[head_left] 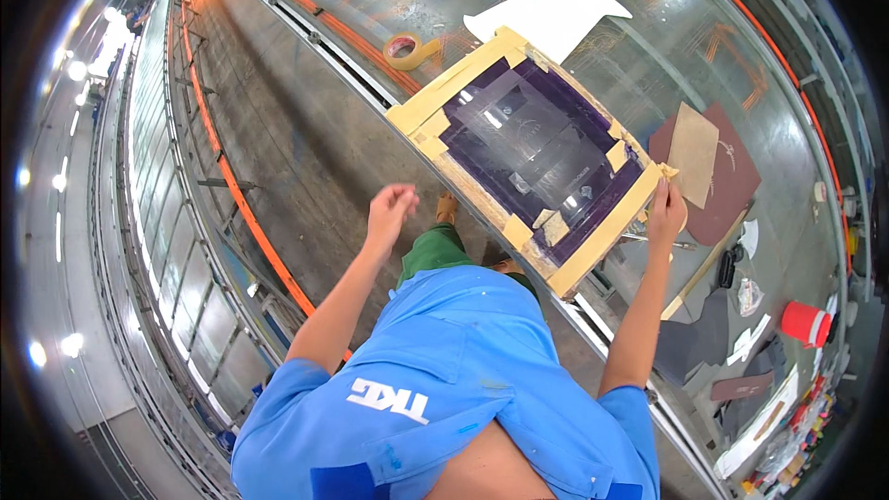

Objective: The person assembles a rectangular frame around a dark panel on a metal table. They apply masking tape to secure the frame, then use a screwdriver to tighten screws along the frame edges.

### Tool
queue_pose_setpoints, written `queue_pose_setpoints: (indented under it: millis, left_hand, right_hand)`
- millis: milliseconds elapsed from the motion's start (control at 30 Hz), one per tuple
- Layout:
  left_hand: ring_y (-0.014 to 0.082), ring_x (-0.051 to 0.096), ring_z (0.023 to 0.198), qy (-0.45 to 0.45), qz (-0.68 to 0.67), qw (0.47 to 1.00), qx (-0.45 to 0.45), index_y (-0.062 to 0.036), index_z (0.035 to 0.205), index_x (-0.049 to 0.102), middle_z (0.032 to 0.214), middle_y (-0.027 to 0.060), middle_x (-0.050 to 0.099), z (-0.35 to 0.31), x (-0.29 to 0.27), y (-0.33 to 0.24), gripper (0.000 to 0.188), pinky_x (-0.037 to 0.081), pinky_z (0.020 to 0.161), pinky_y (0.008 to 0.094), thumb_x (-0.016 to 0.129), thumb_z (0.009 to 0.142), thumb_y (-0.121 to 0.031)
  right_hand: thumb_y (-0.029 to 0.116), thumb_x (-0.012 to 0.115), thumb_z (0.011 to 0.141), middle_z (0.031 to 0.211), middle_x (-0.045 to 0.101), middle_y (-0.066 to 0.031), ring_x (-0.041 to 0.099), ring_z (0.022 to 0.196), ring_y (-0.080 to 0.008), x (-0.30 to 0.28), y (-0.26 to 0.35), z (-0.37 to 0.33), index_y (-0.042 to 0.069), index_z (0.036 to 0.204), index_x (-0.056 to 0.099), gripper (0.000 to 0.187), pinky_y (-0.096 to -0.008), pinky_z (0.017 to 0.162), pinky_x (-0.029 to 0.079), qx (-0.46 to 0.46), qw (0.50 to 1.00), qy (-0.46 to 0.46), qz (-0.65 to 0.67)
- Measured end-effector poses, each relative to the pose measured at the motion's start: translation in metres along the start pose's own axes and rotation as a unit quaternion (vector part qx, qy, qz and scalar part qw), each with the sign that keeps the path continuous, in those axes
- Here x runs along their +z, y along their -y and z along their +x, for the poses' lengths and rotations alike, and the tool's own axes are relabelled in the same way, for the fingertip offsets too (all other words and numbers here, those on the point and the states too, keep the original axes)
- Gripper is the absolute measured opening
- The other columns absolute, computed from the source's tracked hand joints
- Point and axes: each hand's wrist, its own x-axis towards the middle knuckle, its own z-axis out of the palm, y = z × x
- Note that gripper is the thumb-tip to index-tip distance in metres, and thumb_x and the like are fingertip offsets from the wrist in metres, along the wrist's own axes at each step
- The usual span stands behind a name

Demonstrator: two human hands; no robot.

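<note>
A screen printing frame (593, 264) lies tilted across the table edge in front of me, its border covered in tan masking tape. Its dark purple mesh (470, 120) has a clear, glossy middle and a few loose tape pieces (554, 227) stuck near the closer side. At the frame's right corner, my right hand (664, 213) pinches a crumpled end of masking tape (668, 170). My left hand (393, 211) is raised over the floor, left of the frame and apart from it. Its fingers are curled together; what they hold, if anything, is too small to make out.
Beyond the frame lie a tape roll (403, 51) and a white cut sheet (551, 11). To the right are maroon (741, 167) and tan sheets (693, 153), a black clip-like tool (729, 267) and a red container (804, 324). An orange rail (250, 213) runs along the left.
</note>
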Motion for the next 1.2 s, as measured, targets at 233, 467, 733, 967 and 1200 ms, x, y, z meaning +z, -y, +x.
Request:
queue_pose_setpoints:
  millis: [233, 467, 733, 967, 1200]
  left_hand:
    - [0.0224, 0.066, 0.089, -0.054, 0.285, 0.922, 0.257, -0.0026, 0.109, 0.068, 0.097, 0.0114, 0.07, 0.213, -0.036, -0.058, 0.025, 0.051, 0.081, 0.0339, 0.068, 0.092, -0.021]
    - [0.0308, 0.045, 0.134, -0.004, 0.595, 0.737, 0.32, -0.0121, 0.14, 0.048, 0.148, 0.0117, 0.044, 0.378, -0.045, -0.045, 0.061, 0.043, 0.099, 0.0577, 0.069, 0.087, -0.036]
    - [0.0326, 0.052, 0.128, 0.057, 0.662, 0.724, 0.186, -0.0108, 0.129, 0.058, 0.125, 0.0106, 0.064, 0.389, -0.024, -0.071, 0.047, 0.027, 0.107, 0.0725, 0.066, 0.09, -0.036]
    - [0.035, 0.064, 0.108, 0.166, 0.447, 0.769, 0.426, -0.0035, 0.121, 0.06, 0.102, 0.012, 0.071, 0.282, -0.078, -0.119, 0.049, 0.025, 0.113, 0.0629, 0.067, 0.09, -0.041]
    - [0.0145, 0.07, 0.079, 0.159, 0.156, 0.961, 0.167, 0.002, 0.11, 0.059, 0.094, 0.0108, 0.071, 0.195, -0.125, -0.066, 0.033, 0.053, 0.068, 0.028, 0.07, 0.094, -0.026]
  right_hand:
    - [0.018, 0.074, 0.093, 0.072, 0.054, 0.0022, 0.05, 0.066, -0.005, 0.008, 0.049, -0.191, 0.004, 0.084, 0.057, 0.023, -0.0208, 0.062, 0.042, 0.181, 0.973, -0.133, 0.057]
    - [0.023, 0.066, 0.099, 0.073, 0.061, -0.0012, 0.055, 0.065, -0.0071, 0.022, 0.115, -0.305, 0.004, 0.077, 0.06, 0.029, -0.0213, 0.06, 0.042, 0.286, 0.926, -0.249, -0.004]
    - [0.021, 0.064, 0.099, 0.071, 0.065, -0.0023, 0.059, 0.065, -0.0098, 0.148, 0.225, -0.306, -0.002, 0.09, 0.071, 0.026, -0.0258, 0.061, 0.047, 0.392, 0.916, -0.085, 0.003]
    - [0.021, 0.058, 0.1, 0.082, 0.061, -0.0057, 0.058, 0.076, -0.0119, 0.242, 0.235, -0.258, 0.003, 0.109, 0.066, 0.022, -0.0292, 0.07, 0.048, 0.286, 0.951, 0.009, 0.118]
    - [0.01, 0.061, 0.092, 0.115, 0.059, -0.0118, 0.059, 0.103, -0.0291, 0.293, 0.208, -0.167, 0.008, 0.129, 0.061, 0.038, -0.0387, 0.089, 0.049, -0.028, 0.98, 0.161, -0.111]
